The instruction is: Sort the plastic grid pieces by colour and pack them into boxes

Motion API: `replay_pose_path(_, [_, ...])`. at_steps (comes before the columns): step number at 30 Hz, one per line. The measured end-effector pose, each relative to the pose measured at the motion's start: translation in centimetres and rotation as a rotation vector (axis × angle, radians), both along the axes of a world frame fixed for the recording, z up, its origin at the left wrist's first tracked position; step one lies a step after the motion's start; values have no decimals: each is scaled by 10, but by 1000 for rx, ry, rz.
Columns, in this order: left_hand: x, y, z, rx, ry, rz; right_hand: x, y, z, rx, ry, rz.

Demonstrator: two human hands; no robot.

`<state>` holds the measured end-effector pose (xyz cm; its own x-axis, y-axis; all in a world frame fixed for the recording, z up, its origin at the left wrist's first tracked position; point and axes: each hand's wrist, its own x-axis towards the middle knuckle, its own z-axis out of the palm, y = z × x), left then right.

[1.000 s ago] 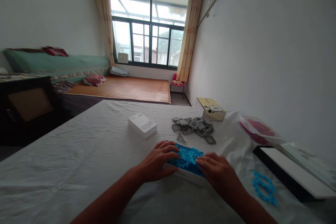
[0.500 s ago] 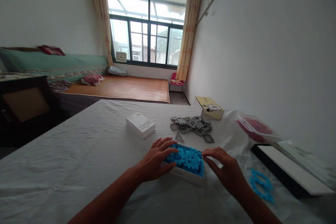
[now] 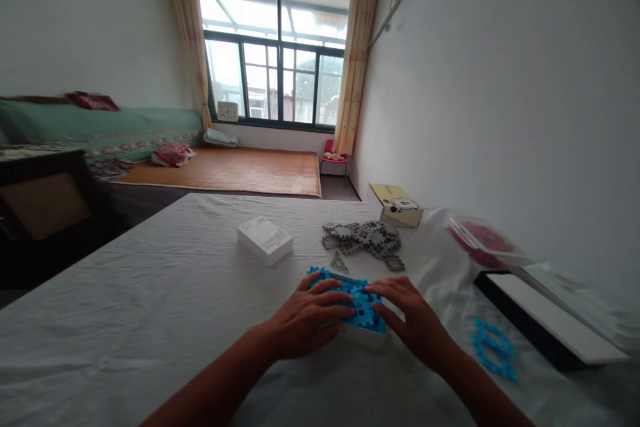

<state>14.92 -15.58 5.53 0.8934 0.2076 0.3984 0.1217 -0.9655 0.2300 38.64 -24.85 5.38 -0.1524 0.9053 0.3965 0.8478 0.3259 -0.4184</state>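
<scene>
A layer of blue interlocking pieces (image 3: pixel 361 303) lies on top of a low white box (image 3: pixel 367 337) on the white cloth. My left hand (image 3: pixel 313 317) lies flat over the left part of the blue pieces, fingers stretched across them. From the right, my right hand (image 3: pixel 413 320) presses its spread fingers onto the same pieces. Neither hand grips anything. Much of the blue layer is hidden under the fingers.
Behind the hands lie a pile of grey pieces (image 3: pixel 365 240), a white box (image 3: pixel 264 239) and a yellow box (image 3: pixel 397 205). Loose blue pieces (image 3: pixel 493 347) lie at the right, near a black-and-white board (image 3: pixel 545 320) and a clear bag of pink pieces (image 3: pixel 487 243).
Both hands have slid inward over the blue pieces and now cover more of them. The camera view has shifted slightly.
</scene>
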Motion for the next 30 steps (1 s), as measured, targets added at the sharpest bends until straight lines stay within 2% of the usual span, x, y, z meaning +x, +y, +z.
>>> replay_pose_path(4, [4, -1, -2, 47, 24, 18, -7, -1, 2, -79, 34, 27])
replay_pose_path(11, [-7, 10, -3, -2, 10, 117, -8, 6, 0, -44, 81, -147])
replay_pose_path(17, [-9, 13, -7, -33, -22, 120, -17, 2, 4, -4, -79, -183])
replay_pose_path(21, [-10, 14, -8, 10, -8, 145, -13, 2, 3, 34, -166, -146])
replay_pose_path(26, [-10, 15, -11, 62, 70, 118, -21, -1, -2, 58, -356, -212])
replay_pose_path(28, [-9, 13, -11, 75, 71, 130, -19, -3, 1, 58, -367, -197])
replay_pose_path(30, [-7, 10, -10, 91, 61, 130, -4, -5, 8, 95, -305, -209])
